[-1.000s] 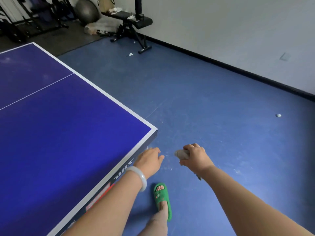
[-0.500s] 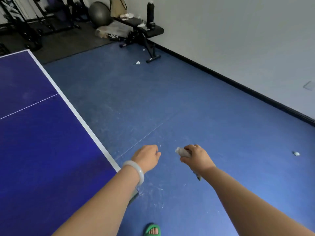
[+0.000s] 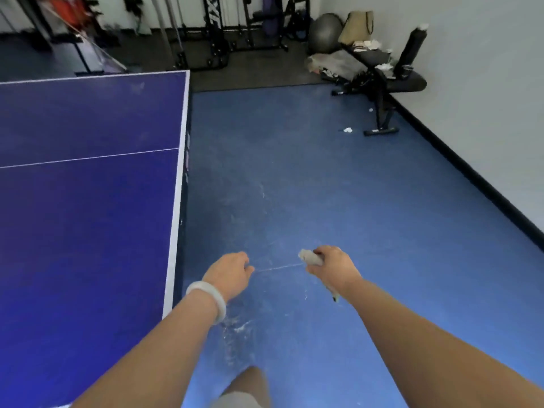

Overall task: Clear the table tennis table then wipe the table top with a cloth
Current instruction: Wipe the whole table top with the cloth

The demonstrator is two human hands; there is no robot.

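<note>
The blue table tennis table (image 3: pixel 88 201) fills the left of the view, its white-edged long side running up beside me. My right hand (image 3: pixel 332 267) is out over the floor, right of the table, closed around a scrunched grey cloth (image 3: pixel 310 257) whose end sticks out to the left. My left hand (image 3: pixel 231 273), with a pale bangle on the wrist, hangs just off the table's edge with its fingers curled in and nothing visible in it. No loose items show on the visible table top.
A black workout bench (image 3: pixel 382 81) with a dark bottle (image 3: pixel 412 48) and small items stands against the white wall at the far right. A grey exercise ball (image 3: pixel 325 32) and weight racks (image 3: pixel 217 33) line the back. White scraps (image 3: pixel 348 130) lie on the blue floor.
The view has swung left and I have moved along the table's side; its corner has passed out of sight. Both hands keep their pose, the right still holding the cloth.
</note>
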